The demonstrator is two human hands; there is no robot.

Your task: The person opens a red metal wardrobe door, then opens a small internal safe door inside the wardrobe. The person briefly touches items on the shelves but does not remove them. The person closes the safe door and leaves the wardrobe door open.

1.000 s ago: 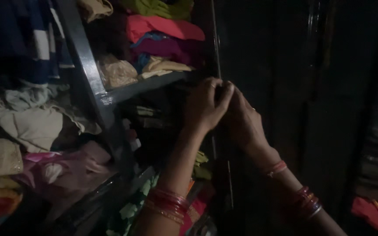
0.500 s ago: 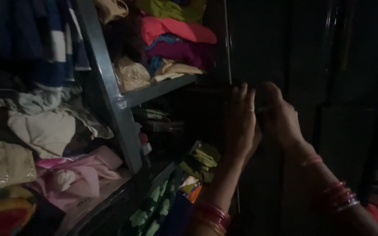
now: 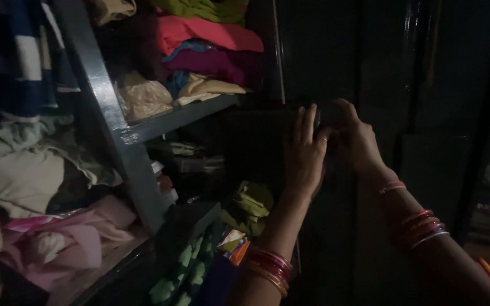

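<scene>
My left hand (image 3: 303,152) and right hand (image 3: 357,141) are both up on the dark wardrobe door (image 3: 336,68), pretty much dead centre. It's glossy, near black, standing upright, its edge at about 12 o'clock from my left hand. Too dark to tell what my fingers (image 3: 307,122) are pinching there.

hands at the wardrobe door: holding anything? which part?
Cannot be told. The left hand lies flat against the edge of the dark wardrobe door, and the right hand meets it there; whatever sits between them is lost in the dark.
</scene>
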